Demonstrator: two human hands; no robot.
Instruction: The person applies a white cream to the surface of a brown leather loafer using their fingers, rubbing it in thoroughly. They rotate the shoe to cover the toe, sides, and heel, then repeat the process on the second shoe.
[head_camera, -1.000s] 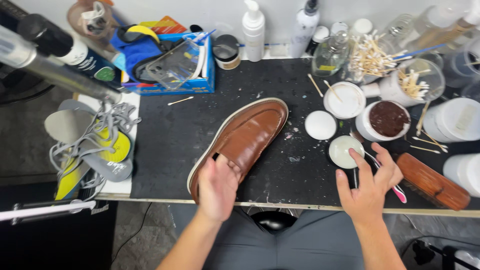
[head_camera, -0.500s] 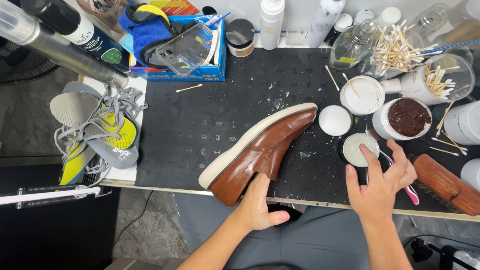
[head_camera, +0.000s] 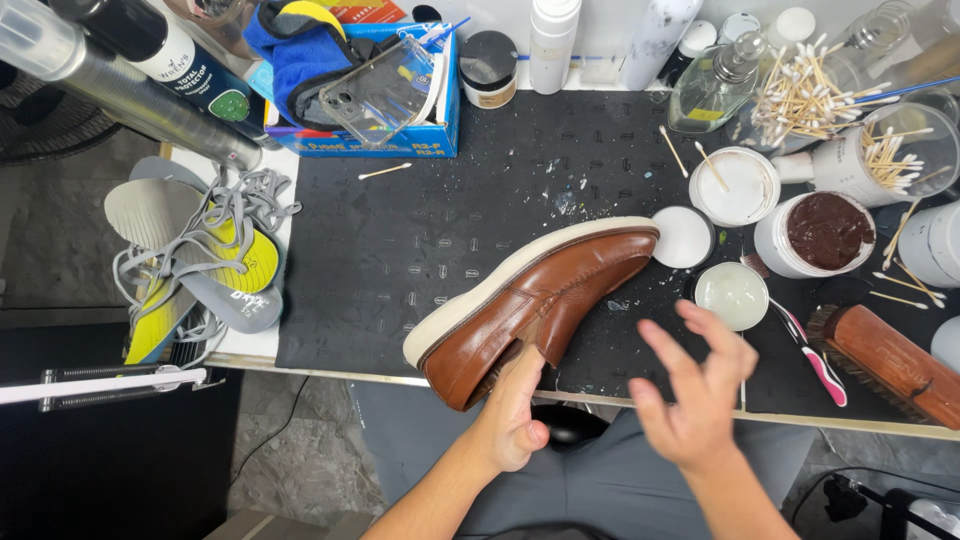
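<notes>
Currently: tan-brown leather shoe with cream sole (head_camera: 530, 305), tipped on its side on the black mat (head_camera: 400, 240), heel over the near edge.
My left hand (head_camera: 515, 415) grips its opening; my right hand (head_camera: 700, 395) hovers open, fingers spread, beside the small open tin of pale wax (head_camera: 732, 295). I'd keep the heel firmly braced.

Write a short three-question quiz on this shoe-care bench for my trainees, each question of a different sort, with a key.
1. True or false: the left hand grips the brown shoe at its heel end.
2. Which thing lies nearest the right hand? A) the blue box B) the small open tin C) the insoles
3. Fill in: the jar beside the white lid holds dark ____ paste.

Key: 1 true; 2 B; 3 brown.
</notes>
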